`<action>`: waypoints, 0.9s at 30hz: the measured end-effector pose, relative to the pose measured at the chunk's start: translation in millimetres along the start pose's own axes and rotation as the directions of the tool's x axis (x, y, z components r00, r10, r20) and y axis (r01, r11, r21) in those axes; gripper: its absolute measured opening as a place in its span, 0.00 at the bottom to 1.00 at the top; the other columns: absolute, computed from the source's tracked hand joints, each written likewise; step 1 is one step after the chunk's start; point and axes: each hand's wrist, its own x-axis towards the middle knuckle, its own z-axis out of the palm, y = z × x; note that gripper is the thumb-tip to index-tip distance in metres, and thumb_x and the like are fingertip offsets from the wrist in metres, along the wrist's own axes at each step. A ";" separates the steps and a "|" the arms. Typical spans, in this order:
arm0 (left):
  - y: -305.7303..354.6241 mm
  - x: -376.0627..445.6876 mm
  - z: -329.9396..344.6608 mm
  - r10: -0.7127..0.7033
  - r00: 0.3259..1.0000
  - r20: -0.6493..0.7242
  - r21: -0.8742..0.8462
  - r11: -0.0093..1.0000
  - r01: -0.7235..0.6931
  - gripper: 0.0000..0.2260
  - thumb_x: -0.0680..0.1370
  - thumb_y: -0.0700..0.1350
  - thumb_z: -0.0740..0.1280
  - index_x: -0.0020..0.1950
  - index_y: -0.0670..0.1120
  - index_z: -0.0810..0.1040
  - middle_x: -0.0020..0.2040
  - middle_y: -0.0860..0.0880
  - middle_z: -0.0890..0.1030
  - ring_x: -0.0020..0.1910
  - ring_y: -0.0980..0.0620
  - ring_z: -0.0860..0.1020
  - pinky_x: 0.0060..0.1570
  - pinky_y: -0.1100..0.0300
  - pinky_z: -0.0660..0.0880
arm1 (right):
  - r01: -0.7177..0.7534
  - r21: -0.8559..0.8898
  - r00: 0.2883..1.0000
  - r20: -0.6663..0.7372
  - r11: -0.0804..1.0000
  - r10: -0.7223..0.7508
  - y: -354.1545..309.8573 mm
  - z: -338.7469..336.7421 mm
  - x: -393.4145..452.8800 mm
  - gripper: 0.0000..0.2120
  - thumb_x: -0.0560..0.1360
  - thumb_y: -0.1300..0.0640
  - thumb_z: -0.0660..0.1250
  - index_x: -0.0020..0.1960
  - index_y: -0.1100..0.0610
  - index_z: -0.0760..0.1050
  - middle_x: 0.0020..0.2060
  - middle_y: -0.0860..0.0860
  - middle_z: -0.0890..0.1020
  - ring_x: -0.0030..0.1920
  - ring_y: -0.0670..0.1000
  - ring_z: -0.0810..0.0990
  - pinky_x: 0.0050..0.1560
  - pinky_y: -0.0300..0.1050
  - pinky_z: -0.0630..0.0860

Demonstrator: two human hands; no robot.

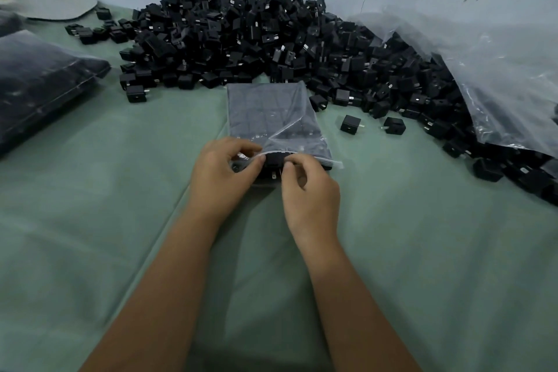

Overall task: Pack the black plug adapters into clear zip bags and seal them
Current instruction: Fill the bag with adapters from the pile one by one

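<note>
Adapters, packed: a filled bag (39, 84) lay at the far left on the green cloth (90, 220).
Left hand (222, 174): fingers curled, pinching the left end of the zip bag's mouth between thumb and forefinger.
Zip bag (268, 115): lay flat at centre, rows of black adapters inside, mouth toward the person, unsealed where one adapter (273, 160) sat in the opening.
Right hand (308, 183): fingers curled, pinching the zip strip just right of that adapter.
Loose pile (241, 39): heaped behind the bag, spreading right under a large clear plastic sack (498, 78).
</note>
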 end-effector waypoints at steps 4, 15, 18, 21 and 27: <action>-1.3 0.5 -0.3 -0.057 0.998 -0.013 -0.037 0.998 0.056 0.07 0.75 0.44 0.72 0.48 0.56 0.80 0.46 0.56 0.82 0.48 0.55 0.77 0.44 0.76 0.66 | 0.123 -0.033 0.986 0.121 0.992 -0.118 -2.0 -4.5 -5.1 0.14 0.68 0.58 0.60 0.47 0.47 0.81 0.43 0.41 0.82 0.41 0.43 0.78 0.44 0.37 0.74; 1.0 0.1 -0.3 0.012 0.999 -0.034 0.036 0.999 -0.011 0.04 0.75 0.43 0.72 0.49 0.51 0.82 0.46 0.57 0.79 0.48 0.53 0.77 0.48 0.66 0.70 | 0.221 -0.294 0.972 0.143 0.930 -0.186 0.1 -0.4 -2.9 0.17 0.71 0.61 0.62 0.57 0.54 0.81 0.53 0.46 0.79 0.56 0.48 0.73 0.52 0.35 0.67; 3.6 -0.7 -1.3 0.110 0.990 -0.083 0.095 0.990 -0.102 0.04 0.74 0.41 0.73 0.49 0.45 0.84 0.47 0.52 0.78 0.49 0.48 0.77 0.50 0.59 0.71 | 0.320 -0.372 0.947 0.143 0.871 -0.286 -3.8 -1.3 -4.4 0.18 0.69 0.61 0.62 0.57 0.59 0.81 0.50 0.51 0.81 0.53 0.53 0.76 0.56 0.42 0.70; 7.4 -2.8 -0.5 0.171 0.979 -0.110 0.123 0.980 -0.157 0.04 0.74 0.40 0.73 0.48 0.43 0.84 0.46 0.48 0.79 0.48 0.46 0.77 0.48 0.57 0.72 | 0.402 -0.488 0.916 0.223 0.775 -0.335 -5.0 -2.3 -5.7 0.19 0.69 0.60 0.61 0.58 0.60 0.79 0.51 0.52 0.81 0.53 0.55 0.76 0.57 0.47 0.71; 8.7 -3.7 0.4 0.240 0.962 -0.131 0.129 0.966 -0.223 0.04 0.74 0.40 0.72 0.46 0.41 0.84 0.43 0.46 0.80 0.43 0.47 0.77 0.45 0.54 0.74 | 0.408 -0.527 0.913 0.255 0.746 -0.319 -3.4 -2.5 -4.3 0.21 0.73 0.60 0.57 0.62 0.59 0.77 0.57 0.52 0.79 0.58 0.55 0.75 0.61 0.47 0.69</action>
